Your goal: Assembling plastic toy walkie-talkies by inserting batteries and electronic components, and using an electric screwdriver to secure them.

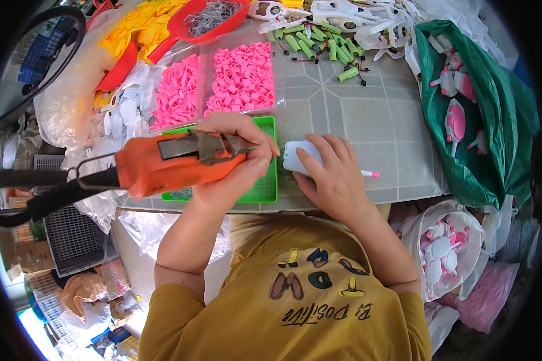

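My left hand (238, 171) is closed around the lower end of an orange corded tool, seemingly an electric screwdriver (180, 163), above a green tray (271, 191). The tool hides part of the hand, and the bit is out of sight. My right hand (337, 174) presses a white rounded plastic piece (295, 157) against the table beside the tray. From under that hand a thin white rod with a pink tip (373, 174) sticks out; whether it belongs to the white piece is hidden. Small metal bits (180, 194) lie in the tray.
Clear trays of pink plastic parts (244, 75) stand behind the green tray. A red scoop (177, 27) holds metal pieces. Green wired cylinders (337, 51) lie farther back. At right are a green bag (506, 120) and a white bag (412, 231) with pink-white pieces. Black cords (42, 186) hang left.
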A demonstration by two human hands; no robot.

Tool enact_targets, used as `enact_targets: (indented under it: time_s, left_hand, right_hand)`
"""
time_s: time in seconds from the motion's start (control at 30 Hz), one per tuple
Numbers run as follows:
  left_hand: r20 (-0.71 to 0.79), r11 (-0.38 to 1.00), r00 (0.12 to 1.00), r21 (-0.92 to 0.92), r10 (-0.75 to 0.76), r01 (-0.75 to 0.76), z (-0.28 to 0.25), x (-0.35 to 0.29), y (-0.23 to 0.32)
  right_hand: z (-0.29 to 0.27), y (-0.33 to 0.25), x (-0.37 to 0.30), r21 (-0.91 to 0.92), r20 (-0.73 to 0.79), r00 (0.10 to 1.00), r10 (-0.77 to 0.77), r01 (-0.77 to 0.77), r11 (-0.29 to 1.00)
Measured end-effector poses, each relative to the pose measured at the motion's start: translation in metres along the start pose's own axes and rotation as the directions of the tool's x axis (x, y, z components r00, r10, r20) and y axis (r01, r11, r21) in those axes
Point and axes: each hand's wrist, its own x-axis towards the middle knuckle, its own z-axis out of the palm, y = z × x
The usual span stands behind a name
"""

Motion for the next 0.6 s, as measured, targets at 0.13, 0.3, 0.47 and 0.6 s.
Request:
enact_targets:
  time_s: [0.13,0.3,0.47,0.6]
  left_hand:
    - [-0.037,0.999,0.998,-0.027,-0.045,0.044,0.005,0.001,-0.009]
    - [-0.07,0.995,0.993,-0.021,-0.1,0.098,0.002,0.002,-0.021]
    - [0.209,0.964,0.964,0.243,-0.163,0.11,-0.008,0.022,-0.029]
    - [-0.137,0.92,0.916,-0.17,-0.377,0.353,-0.012,0.006,-0.048]
  right_hand:
    - [0.001,-0.001,-0.001,-0.002,0.003,1.0,0.0,0.0,1.0]
    - [0.005,0.001,-0.001,-0.012,0.01,1.0,-0.019,0.019,1.0]
    - [0.002,0.002,-0.001,-0.035,0.009,1.0,-0.023,0.023,0.999]
    - [-0.002,0.001,0.0,-0.045,0.01,0.999,-0.03,0.03,0.999]
